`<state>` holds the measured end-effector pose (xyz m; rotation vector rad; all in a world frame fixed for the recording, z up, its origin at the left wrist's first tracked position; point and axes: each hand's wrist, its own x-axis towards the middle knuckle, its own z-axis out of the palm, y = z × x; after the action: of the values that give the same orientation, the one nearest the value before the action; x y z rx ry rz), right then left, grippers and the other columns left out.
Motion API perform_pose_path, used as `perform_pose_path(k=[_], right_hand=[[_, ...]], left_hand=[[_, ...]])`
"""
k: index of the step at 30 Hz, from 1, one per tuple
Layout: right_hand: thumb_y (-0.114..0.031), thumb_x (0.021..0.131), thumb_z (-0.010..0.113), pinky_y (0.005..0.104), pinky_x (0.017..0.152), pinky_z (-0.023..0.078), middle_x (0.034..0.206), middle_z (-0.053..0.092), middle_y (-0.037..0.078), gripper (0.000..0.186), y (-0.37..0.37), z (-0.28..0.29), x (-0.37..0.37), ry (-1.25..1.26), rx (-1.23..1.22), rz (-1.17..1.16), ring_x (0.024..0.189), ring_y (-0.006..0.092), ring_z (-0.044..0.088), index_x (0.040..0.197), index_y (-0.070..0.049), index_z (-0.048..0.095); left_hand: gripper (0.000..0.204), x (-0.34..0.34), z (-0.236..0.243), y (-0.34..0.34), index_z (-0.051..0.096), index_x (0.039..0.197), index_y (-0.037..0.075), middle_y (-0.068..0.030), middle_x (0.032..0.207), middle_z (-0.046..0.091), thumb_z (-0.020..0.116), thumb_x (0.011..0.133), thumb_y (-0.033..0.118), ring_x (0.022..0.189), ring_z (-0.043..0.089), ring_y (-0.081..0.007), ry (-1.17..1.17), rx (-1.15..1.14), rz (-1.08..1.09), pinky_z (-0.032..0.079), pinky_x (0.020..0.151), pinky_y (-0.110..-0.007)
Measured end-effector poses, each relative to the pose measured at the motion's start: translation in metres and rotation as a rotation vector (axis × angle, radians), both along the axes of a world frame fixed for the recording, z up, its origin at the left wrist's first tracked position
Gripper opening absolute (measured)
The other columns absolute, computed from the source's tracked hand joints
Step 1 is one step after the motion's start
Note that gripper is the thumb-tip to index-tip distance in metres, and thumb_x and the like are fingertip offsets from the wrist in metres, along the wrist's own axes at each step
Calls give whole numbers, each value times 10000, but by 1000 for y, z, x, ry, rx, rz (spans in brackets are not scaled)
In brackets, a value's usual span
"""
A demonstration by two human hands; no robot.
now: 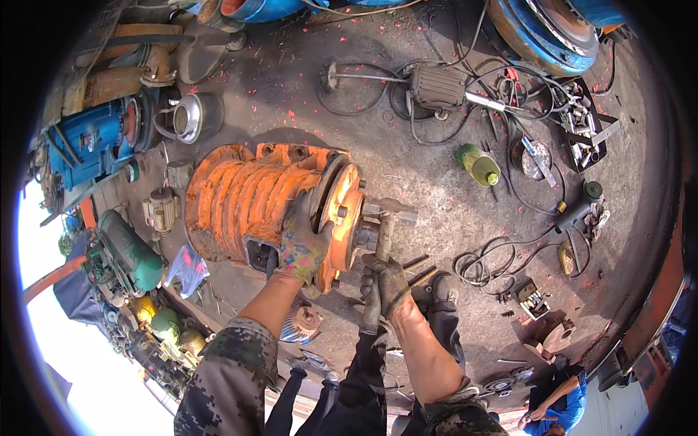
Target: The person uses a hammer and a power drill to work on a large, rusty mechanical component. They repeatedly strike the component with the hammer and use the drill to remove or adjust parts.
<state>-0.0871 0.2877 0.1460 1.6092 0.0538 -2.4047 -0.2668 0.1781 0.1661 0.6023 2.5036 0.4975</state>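
Floor point(429, 251), grey and stained: carrying the whole lot, with small red scraps point(291, 112) scattering across its upper part

Orange housing point(247, 192), ribbed, worn: lying on its side on the floor, left of centre, its round end flange point(340, 211) facing right and a short shaft point(366, 236) jutting out

Left hand point(304, 243), in a patterned glove: spreading its fingers and thumb against the housing beside the flange

Right hand point(385, 282), gloved: closing around the handle of a hammer point(386, 238), whose head is standing just beside the shaft; whether the two are touching, one cannot tell

Upper side: a metal pot point(207, 120) standing behind the housing; a grey motor point(436, 89) trailing cables; a blue ring-shaped part point(520, 40) resting at the rim

Right side: a green bottle point(476, 163) lying near a black tray point(605, 149) of metal pieces; a black cable point(465, 265) coiling below

Left side: blue machinery point(91, 142) and a green machine point(134, 254) crowding the edge; a clear plastic bag point(187, 270) lying nearby

Lower right: a person in a blue shirt point(574, 400) sitting low
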Motion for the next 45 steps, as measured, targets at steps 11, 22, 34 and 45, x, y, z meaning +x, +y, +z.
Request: perform_pose_path(k=[11, 22, 34, 45], right_hand=[[-135, 964, 637, 292, 468, 471, 661, 503, 11, 123, 98, -10, 99, -412, 427, -602, 512, 141, 518, 879, -96, 556], [-72, 882, 677, 313, 419, 441, 665, 547, 30, 112, 21, 8, 14, -12, 143, -86, 456, 167, 522, 896, -39, 571], [-127, 900, 668, 327, 446, 487, 668, 554, 43, 139, 19, 0, 9, -408, 452, -210, 505, 172, 561, 905, -28, 570], [-48, 933, 709, 294, 413, 483, 741, 616, 67, 258, -3, -10, 126, -157, 388, -339, 510, 137, 576, 1115, -8, 530]], left_hand=[[773, -1, -15, -9, 391, 1530, -2, -241, 1439, 563, 784, 872, 93, 1342, 565, -360, -101, 136, 70, 443, 1137, -442], [704, 2, -5, -2, 409, 1532, 21, -201, 1378, 629, 744, 916, 80, 1225, 664, -306, -30, 51, 49, 525, 1035, -400], [697, 4, 5, 12, 421, 1499, -31, -264, 1362, 613, 741, 888, 66, 1240, 642, -372, -37, 80, 10, 512, 1055, -444], [660, 12, 10, 19, 440, 1508, -7, -209, 1365, 636, 731, 928, 113, 1239, 649, -301, -39, -36, 101, 509, 1045, -396]])
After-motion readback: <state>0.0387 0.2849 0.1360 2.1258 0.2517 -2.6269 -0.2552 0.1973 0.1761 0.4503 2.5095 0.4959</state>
